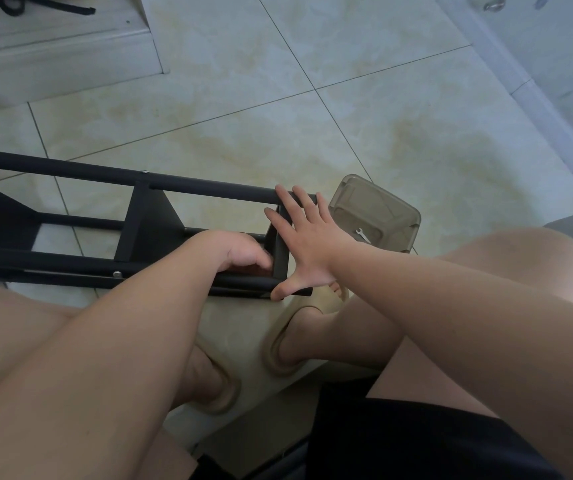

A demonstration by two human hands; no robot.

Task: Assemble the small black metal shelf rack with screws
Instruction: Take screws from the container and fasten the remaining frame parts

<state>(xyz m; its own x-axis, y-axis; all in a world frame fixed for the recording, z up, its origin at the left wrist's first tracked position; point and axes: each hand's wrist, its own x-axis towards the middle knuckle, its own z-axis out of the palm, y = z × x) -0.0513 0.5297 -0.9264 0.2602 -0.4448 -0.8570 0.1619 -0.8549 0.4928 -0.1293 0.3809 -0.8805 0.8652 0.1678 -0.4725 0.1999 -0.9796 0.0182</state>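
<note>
Two bare hands are working at the right end of a black metal shelf rack point(146, 233), which is lying on its side on the pale tiled floor point(416, 133) and running from the left edge toward the middle of the view. The far tube point(70, 173) and the near tube point(70, 263) are each showing a small silver screw head, one on the far tube point(145, 171) and one on the near tube point(116, 274).

The right hand point(307, 247) is lying flat against the rack's end, its fingers point(288, 202) spreading wide and reaching onto the far tube while the thumb point(283, 291) is pressing on the tip of the near tube. The left hand point(240, 252) is reaching inside the frame just left of the end panel point(280, 258), with its fingers point(261, 263) curling inward; whether they are pinching anything cannot be told, since the hand itself is hiding them.

Just beyond the right hand, a translucent brownish plastic tray point(378, 209) is sitting on the floor beside the rack's end, and a small silver wrench point(363, 235) is lying in it.

Nearer the camera, the person's bare legs are framing the view, both feet are resting in beige sandals point(278, 351), and black shorts point(416, 441) are filling the near right corner.
</note>
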